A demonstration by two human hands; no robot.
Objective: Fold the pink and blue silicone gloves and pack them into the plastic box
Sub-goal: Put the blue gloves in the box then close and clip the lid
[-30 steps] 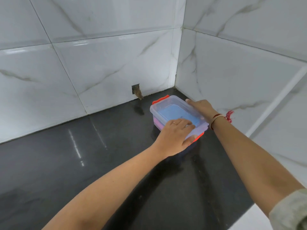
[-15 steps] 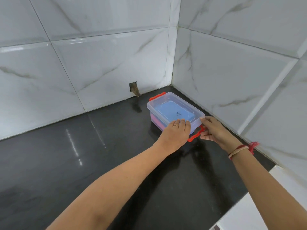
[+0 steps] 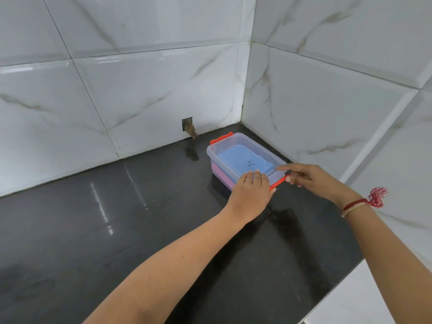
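Observation:
A clear plastic box [image 3: 222, 149] with its lid on sits on the black counter near the wall corner. Through the lid shows the blue glove [image 3: 243, 160]; the pink glove [image 3: 218, 173] shows through the side wall below it. An orange clip [image 3: 221, 137] lies flat at the far end. My left hand [image 3: 251, 195] presses palm down on the near end of the lid. My right hand [image 3: 311, 180] pinches the near orange clip [image 3: 278, 182], forefinger stretched over the lid's corner.
The black counter [image 3: 117, 230] ends at white marble tiles behind and to the right. A small square hole [image 3: 187, 127] opens in the back wall just left of the box. The counter's front edge runs at the lower right.
My right hand moved from the lid's far right side to the near end and took the near orange clip. My left hand stayed on the lid.

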